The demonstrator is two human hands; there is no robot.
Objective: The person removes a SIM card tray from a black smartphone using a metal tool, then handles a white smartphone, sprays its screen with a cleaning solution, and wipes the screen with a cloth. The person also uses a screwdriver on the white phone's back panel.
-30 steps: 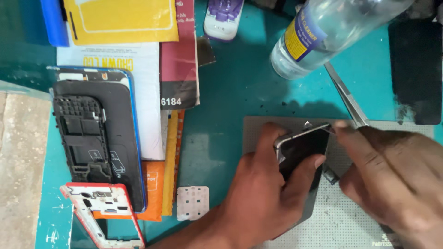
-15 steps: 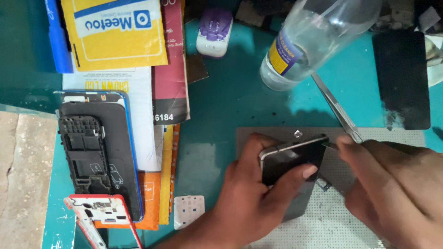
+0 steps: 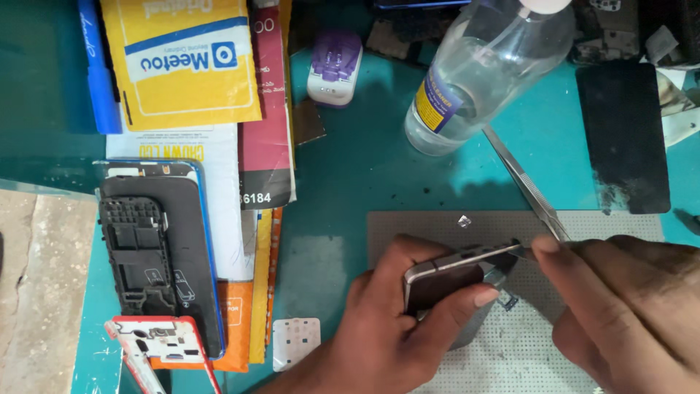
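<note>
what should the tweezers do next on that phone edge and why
Probably ease the tweezers a touch further into the top corner of the phone. Their tip sits right at that edge, the left hand props the phone tilted, and the right hand grips them.

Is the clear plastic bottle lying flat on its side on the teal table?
No, the clear plastic bottle with the yellow label stands upright on the teal table, behind the grey perforated mat.

Two hands at work — left hand (image 3: 394,328), right hand (image 3: 627,306). One phone (image 3: 456,281) between them, one pair of tweezers (image 3: 521,175). One clear bottle (image 3: 485,73), one grey mat (image 3: 510,343). Two opened phone frames at left — one black frame (image 3: 146,255), one red frame (image 3: 157,346). One yellow packet (image 3: 182,62), one blue pen (image 3: 95,69), one purple-white charger (image 3: 334,67), one black pad (image 3: 623,138), approx.
</note>
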